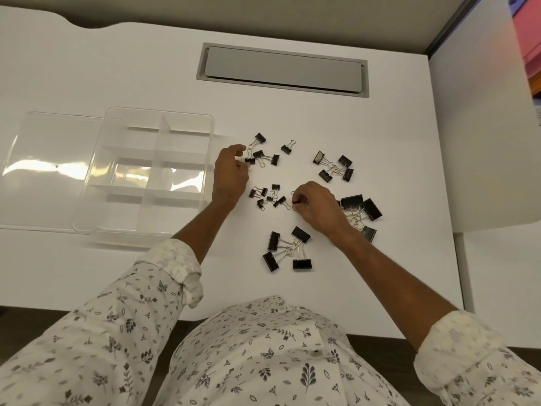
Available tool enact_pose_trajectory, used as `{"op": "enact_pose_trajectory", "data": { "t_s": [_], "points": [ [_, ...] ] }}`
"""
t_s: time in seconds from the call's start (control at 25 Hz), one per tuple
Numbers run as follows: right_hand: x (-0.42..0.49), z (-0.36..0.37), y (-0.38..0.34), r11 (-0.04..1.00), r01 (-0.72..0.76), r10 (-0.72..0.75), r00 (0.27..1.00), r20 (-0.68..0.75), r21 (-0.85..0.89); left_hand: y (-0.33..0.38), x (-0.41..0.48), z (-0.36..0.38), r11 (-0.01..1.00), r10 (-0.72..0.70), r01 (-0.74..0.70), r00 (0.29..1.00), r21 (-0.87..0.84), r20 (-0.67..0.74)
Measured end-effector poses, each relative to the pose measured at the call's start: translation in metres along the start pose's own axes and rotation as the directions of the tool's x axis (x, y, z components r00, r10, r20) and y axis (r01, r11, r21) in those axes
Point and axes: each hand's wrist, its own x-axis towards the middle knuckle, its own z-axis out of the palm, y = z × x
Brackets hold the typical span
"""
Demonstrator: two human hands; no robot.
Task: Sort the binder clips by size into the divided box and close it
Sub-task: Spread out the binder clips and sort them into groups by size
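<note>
Black binder clips lie in loose groups on the white desk (pixel 322 288). Tiny clips (pixel 265 196) sit between my hands. Small clips (pixel 265 155) lie just right of my left hand (pixel 229 177), whose fingertips pinch one small clip (pixel 249 161) at that group's left edge. My right hand (pixel 317 208) pinches a tiny clip (pixel 294 202) at its fingertips. Medium clips (pixel 333 168) lie farther right. Large clips (pixel 288 249) lie near me, and the largest clips (pixel 363 210) are partly hidden behind my right hand. The clear divided box (pixel 202 183) stands open and empty at left.
The box's clear lid (pixel 49 148) lies flat to the left of the box. A grey cable hatch (pixel 282 70) is set into the desk at the back. The desk's right edge meets a white panel (pixel 483 142).
</note>
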Motion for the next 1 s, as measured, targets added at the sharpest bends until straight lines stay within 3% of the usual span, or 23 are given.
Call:
{"op": "enact_pose_trajectory", "data": {
  "t_s": [0.12,0.28,0.36,0.52,0.64,0.8,1.0],
  "points": [
    [-0.004,0.005,-0.002,1.0,0.004,-0.004,1.0,0.013,0.016,-0.007,-0.03,-0.001,0.999,0.023,-0.024,0.999,-0.022,-0.039],
    [-0.002,0.013,-0.014,0.995,0.052,-0.051,0.999,0.013,-0.083,-0.031,-0.07,-0.005,0.983,0.165,-0.173,0.98,0.06,0.114],
    [0.003,0.013,-0.016,0.993,0.052,-0.053,0.999,-0.003,-0.11,-0.04,-0.075,-0.008,0.975,0.166,-0.187,0.972,0.122,0.167],
    [0.013,0.005,-0.014,0.995,-0.008,0.001,0.998,-0.062,-0.102,-0.044,-0.08,-0.017,0.971,0.164,-0.186,0.975,0.151,0.15],
    [0.009,0.008,-0.025,0.988,0.05,-0.063,0.994,-0.092,-0.144,-0.039,-0.087,-0.019,0.944,0.244,-0.273,0.955,0.184,0.167],
    [-0.002,0.027,-0.038,0.973,0.174,-0.165,0.984,0.064,-0.155,-0.036,-0.096,-0.02,0.893,0.307,-0.361,0.925,0.267,0.223],
    [-0.012,0.039,-0.041,0.981,0.181,-0.176,0.982,0.065,-0.068,-0.042,-0.109,-0.027,0.925,0.263,-0.304,0.945,0.226,0.193]
  ]
}}
